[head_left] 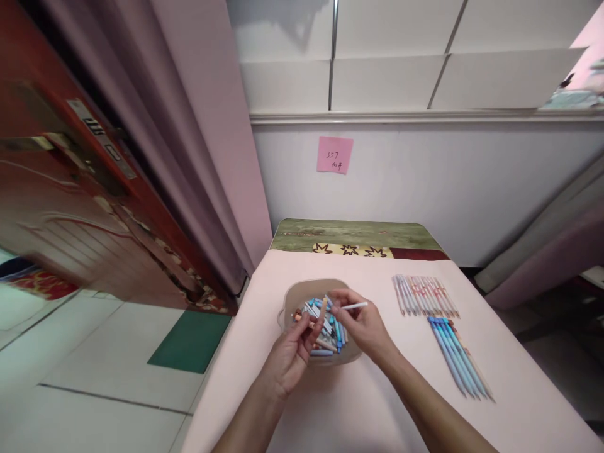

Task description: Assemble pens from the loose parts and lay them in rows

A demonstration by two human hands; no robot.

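Left hand: the person's left hand (290,355) is pinching a slim tan barrel (323,309), tilted upward over the box; a small brown piece (298,314) shows by its fingertips, and whether it is held too cannot be told.
Right hand: the right hand (362,324) has thumb and fingers closed on a thin white stick (355,306), which points off to the right; its fingertips come close to the barrel's upper end.
Box: a translucent brownish box (299,291) with rounded corners stands under both hands, holding a jumble of blue, white and tan pen parts (338,336).
Blue-topped pens: a slanting group of blue pens (450,358) lies to the right of the box, side by side, with a tan one along its right edge.
Pale pens: a row of pale pens (425,296) with reddish markings lies just beyond them.
Table: a pale pink cover (391,415) lies beneath everything, leaving a green wood-patterned strip (349,233) bare at the far end.
Wall: a pink note (335,155) with handwriting is stuck to the white wall (391,189).
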